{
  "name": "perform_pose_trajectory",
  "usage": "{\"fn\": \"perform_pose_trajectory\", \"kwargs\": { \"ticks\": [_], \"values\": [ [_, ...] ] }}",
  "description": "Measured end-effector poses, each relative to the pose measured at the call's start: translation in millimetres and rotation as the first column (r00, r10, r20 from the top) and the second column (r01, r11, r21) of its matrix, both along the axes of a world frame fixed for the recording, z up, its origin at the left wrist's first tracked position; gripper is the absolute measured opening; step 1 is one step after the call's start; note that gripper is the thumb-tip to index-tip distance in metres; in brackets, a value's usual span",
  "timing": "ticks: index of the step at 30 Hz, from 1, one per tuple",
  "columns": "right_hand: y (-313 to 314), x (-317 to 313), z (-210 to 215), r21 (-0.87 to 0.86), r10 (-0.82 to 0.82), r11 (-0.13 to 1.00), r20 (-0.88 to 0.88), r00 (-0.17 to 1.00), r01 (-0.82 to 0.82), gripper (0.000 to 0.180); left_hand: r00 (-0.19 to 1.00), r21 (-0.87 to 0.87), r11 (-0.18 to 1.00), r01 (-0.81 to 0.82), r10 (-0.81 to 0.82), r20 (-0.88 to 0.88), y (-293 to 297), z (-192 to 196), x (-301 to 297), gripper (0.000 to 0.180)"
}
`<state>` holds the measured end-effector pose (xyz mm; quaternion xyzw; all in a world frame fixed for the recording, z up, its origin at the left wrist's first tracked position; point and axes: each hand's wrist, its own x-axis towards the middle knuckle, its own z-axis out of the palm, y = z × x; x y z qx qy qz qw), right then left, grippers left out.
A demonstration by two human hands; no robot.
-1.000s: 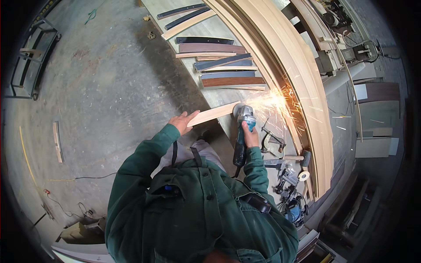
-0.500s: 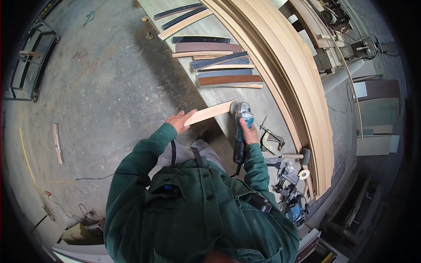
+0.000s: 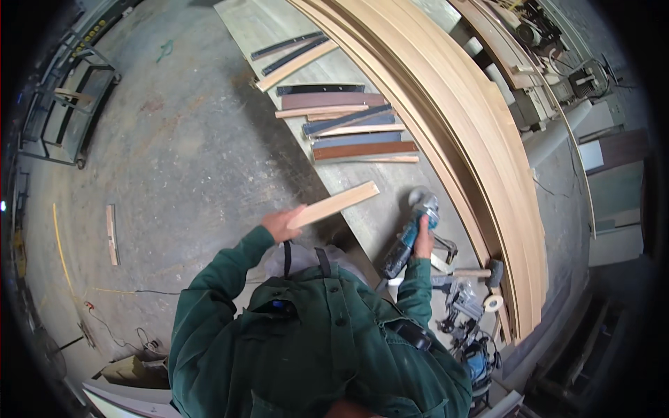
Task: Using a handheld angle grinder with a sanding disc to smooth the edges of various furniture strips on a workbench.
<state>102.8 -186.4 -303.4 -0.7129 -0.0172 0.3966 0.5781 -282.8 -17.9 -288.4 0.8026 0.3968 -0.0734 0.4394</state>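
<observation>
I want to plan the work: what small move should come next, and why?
Probably lower the wooden strip onto the workbench: the left hand holds it raised, while the right hand rests the angle grinder on the bench.

floor (image 3: 174,160): grey concrete, stained, with a loose wooden strip (image 3: 111,233) and a yellow cable (image 3: 59,244) | worktop (image 3: 376,223): long, pale, running diagonally | stacked curved wooden boards (image 3: 474,132) along its far side | metal rack (image 3: 59,115) at left | machines (image 3: 550,49) top right | light: even
</observation>
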Motion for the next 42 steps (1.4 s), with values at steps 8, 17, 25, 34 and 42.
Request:
{"fn": "perform_pose_trajectory", "kwargs": {
  "ticks": [8, 17, 25, 34, 42],
  "values": [
    [-18, -5, 10, 0.293, -0.075, 0.943, -0.273, 0.959, 0.157, 0.062, 0.806, -0.020, 0.889, -0.457, 0.423, 0.413, 60, 3, 0, 0.068],
    [-14, -38, 38, 0.212, -0.248, 0.927, -0.272, 0.930, 0.310, 0.067, 0.974, 0.749, 0.632, -0.199, 0.212, 0.080, 330, 51, 49, 0.075],
    [-5, -74, 52, 0.198, -0.354, 0.901, -0.180, 0.918, 0.387, 0.062, 0.994, 0.651, 0.758, 0.039, 0.039, -0.105, 358, -13, 120, 0.050],
    [-9, -64, 56, 0.230, -0.346, 0.896, -0.179, 0.921, 0.381, 0.059, 0.917, 0.251, 0.933, -0.257, 0.153, 0.369, 305, 13, 101, 0.042],
    [-11, -23, 37, 0.317, -0.150, 0.920, -0.264, 0.953, 0.232, 0.063, 0.904, -0.757, 0.652, -0.042, 0.347, 0.249, 96, 25, 84, 0.026]
  ]
}}
